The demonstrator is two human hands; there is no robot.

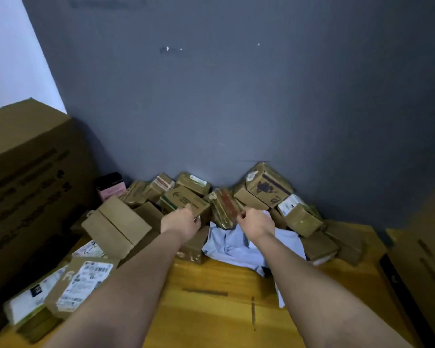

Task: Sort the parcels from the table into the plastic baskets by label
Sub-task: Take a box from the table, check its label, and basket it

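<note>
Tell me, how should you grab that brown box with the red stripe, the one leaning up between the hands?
Probably by its two long sides, coming from the front. The red-striped box stands tilted on the pile, its near edge free above the blue cloth. The left hand and right hand already flank it.

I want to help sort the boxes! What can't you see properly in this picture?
- Plastic baskets: none show in the head view.
- Label print: too small and blurred to read.
- Left hand and right hand fingertips: hidden behind the hands, so the grip is unclear.
- Bottom parcels: buried under the pile.
- Big carton: cut off by the left edge.
</note>
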